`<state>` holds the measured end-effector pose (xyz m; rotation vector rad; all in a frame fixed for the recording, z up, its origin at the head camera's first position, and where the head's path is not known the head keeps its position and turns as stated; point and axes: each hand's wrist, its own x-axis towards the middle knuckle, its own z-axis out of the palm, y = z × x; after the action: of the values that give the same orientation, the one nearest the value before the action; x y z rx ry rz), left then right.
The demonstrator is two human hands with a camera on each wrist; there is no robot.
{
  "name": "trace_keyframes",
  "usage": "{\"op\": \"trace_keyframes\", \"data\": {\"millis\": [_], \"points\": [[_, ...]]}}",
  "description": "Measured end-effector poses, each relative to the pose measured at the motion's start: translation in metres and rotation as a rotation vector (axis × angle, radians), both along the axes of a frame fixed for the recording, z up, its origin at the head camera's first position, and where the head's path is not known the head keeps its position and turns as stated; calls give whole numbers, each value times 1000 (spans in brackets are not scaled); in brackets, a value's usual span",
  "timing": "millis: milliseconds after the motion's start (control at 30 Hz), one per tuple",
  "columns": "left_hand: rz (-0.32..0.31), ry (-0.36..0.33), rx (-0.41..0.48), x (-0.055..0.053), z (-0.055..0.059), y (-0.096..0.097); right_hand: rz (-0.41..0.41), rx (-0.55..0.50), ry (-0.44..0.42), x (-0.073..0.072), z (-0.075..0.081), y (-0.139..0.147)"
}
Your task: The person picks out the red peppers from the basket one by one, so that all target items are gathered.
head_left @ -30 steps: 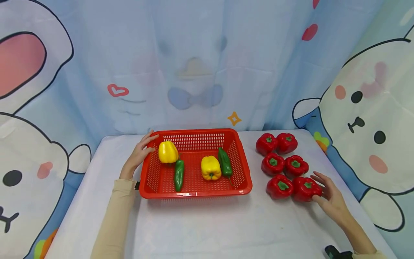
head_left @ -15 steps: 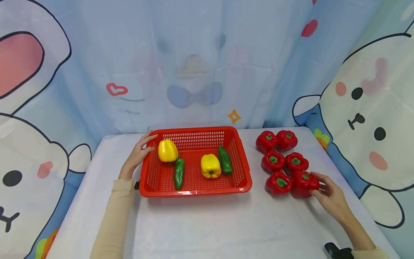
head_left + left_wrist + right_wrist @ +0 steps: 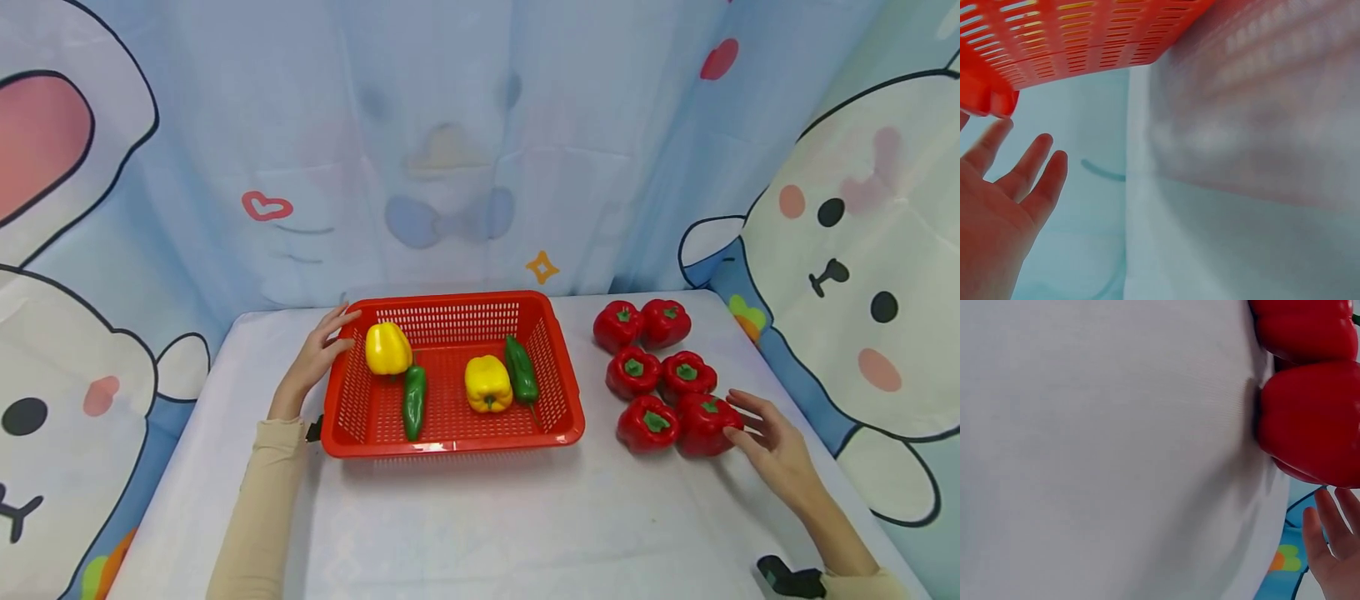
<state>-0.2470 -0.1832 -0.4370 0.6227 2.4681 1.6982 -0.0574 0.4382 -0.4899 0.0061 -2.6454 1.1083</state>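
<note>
A red plastic basket (image 3: pixel 454 447) with slotted walls sits on the white table. Inside lie two yellow bell peppers, one at left (image 3: pixel 388 349) and one right of centre (image 3: pixel 488 384), and two green chili peppers, one at left (image 3: pixel 414 403) and one at right (image 3: pixel 521 370). My left hand (image 3: pixel 313 358) rests by the basket's left rim, fingers extended; in the left wrist view its fingertips are close to the basket's corner. My right hand (image 3: pixel 780 454) is at the right side of the front-right red bell pepper (image 3: pixel 707 426), fingers loosely spread and thumb before it; firm contact is unclear.
Several more red bell peppers (image 3: pixel 632 372) stand in close pairs right of the basket, stems mostly upward. White cloth (image 3: pixel 480 533) covers the table. A blue cartoon curtain (image 3: pixel 450 100) hangs behind it and at both sides.
My right hand moved in against the front-right red bell pepper, nudging it slightly left, then eased back a little to the right. My left hand stays by the basket rim.
</note>
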Motion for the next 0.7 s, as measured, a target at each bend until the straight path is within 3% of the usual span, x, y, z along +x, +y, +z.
{"op": "trace_keyframes", "data": {"millis": [233, 467, 700], "points": [[21, 43, -48, 3, 7, -3, -19, 67, -73, -9, 19, 2], [52, 97, -94, -11, -14, -12, -14, 152, -137, -24, 42, 0], [71, 127, -119, -11, -13, -15, 18, 196, -124, -42, 61, -15]]}}
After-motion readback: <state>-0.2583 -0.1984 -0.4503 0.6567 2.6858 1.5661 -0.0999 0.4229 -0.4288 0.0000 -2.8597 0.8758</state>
